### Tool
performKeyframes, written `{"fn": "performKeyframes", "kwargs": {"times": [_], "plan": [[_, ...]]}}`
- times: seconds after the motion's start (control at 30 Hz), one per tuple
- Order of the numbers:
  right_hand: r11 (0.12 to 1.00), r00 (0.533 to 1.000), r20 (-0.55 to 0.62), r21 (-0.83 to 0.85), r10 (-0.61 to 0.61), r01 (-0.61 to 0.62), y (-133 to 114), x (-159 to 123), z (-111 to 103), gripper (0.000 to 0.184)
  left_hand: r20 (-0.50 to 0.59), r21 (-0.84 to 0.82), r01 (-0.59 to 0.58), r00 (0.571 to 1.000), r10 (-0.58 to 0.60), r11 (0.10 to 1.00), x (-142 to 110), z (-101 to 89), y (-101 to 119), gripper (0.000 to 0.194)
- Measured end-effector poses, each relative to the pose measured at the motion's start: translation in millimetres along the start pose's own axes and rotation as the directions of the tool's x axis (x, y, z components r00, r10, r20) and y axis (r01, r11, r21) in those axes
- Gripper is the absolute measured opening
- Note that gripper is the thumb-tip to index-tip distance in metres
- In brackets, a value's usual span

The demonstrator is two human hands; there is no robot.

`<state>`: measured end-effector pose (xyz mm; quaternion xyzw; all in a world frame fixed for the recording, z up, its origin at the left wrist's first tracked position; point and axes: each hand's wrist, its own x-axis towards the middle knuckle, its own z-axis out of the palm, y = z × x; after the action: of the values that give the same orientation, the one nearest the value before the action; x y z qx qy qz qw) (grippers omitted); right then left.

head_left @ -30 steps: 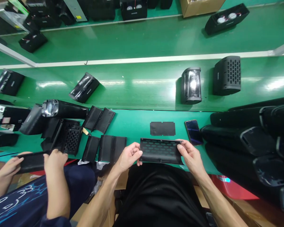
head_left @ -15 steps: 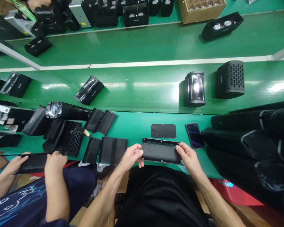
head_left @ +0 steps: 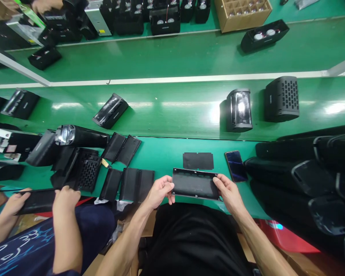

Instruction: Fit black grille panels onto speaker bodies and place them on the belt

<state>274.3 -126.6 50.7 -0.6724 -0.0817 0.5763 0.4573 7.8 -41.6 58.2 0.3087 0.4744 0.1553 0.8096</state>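
Note:
My left hand [head_left: 160, 192] and my right hand [head_left: 229, 194] hold a black rectangular speaker panel [head_left: 195, 184] by its short ends, just above the bench edge. Its dark, smooth face points up. Beyond it lie a flat black sheet [head_left: 198, 161] and a smartphone [head_left: 235, 166], and neither hand touches them. To the left of my left hand are curved black plastic shells [head_left: 136, 184]. A black perforated grille [head_left: 87, 174] lies farther left.
A co-worker's hands [head_left: 66, 199] hold a long black panel [head_left: 37, 201] at the left. Black speaker bodies [head_left: 293, 176] are piled at the right. Finished speakers [head_left: 281, 99] stand on a green conveyor [head_left: 172, 115] beyond the bench, and a cardboard divider box [head_left: 241, 13] is at the top.
My hands have tilted the panel, so its slotted inner face no longer shows and a smooth dark face is up. The co-worker's panel has shifted slightly.

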Motion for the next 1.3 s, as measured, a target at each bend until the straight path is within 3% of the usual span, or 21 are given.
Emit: {"fn": "performKeyframes", "kwargs": {"times": [0.4,0.63,0.77,0.93,1.07,1.17,1.23,1.27,1.3], "plan": [[0.998,0.999,-0.046,0.058,0.009,-0.006,-2.1,3.3,3.7,0.048,-0.016,-0.130,0.014,1.000,-0.017,0.991,6.8,6.5,8.4,0.047],[0.996,0.997,-0.067,0.084,0.033,-0.028,-2.8,5.5,2.5,0.049,-0.006,-0.124,0.006,1.000,-0.006,0.992,13.0,3.1,5.8,0.046],[0.995,0.997,-0.069,0.100,0.028,-0.021,-9.5,4.3,4.9,0.049,0.074,-0.236,-0.086,0.992,0.107,0.968,13.9,0.1,2.5,0.050],[0.986,0.999,-0.038,0.165,-0.017,0.023,-26.0,-0.6,23.9,0.046,0.143,-0.344,-0.265,0.933,0.330,0.901,27.2,11.0,-4.2,0.087],[0.975,0.998,-0.015,0.214,-0.055,0.057,-26.2,4.7,46.6,0.052,0.115,-0.316,-0.290,0.933,0.340,0.903,52.5,19.2,-9.5,0.076],[0.987,0.988,0.070,0.093,-0.138,0.131,-37.3,20.1,45.3,0.048,0.099,-0.374,-0.291,0.932,0.349,0.881,69.9,16.3,-6.4,0.074],[0.950,0.958,0.034,-0.125,-0.285,0.287,-65.1,34.8,31.7,0.048,0.085,-0.396,-0.302,0.928,0.362,0.867,74.4,11.7,0.9,0.077],[0.882,0.912,-0.049,-0.283,-0.407,0.378,-85.6,45.5,22.2,0.048,0.060,-0.383,-0.318,0.928,0.367,0.867,73.8,8.7,5.8,0.080],[0.781,0.831,-0.163,-0.474,-0.531,0.406,-109.2,59.5,11.6,0.047,0.016,-0.330,-0.342,0.930,0.367,0.880,71.4,5.0,11.3,0.082]]}}
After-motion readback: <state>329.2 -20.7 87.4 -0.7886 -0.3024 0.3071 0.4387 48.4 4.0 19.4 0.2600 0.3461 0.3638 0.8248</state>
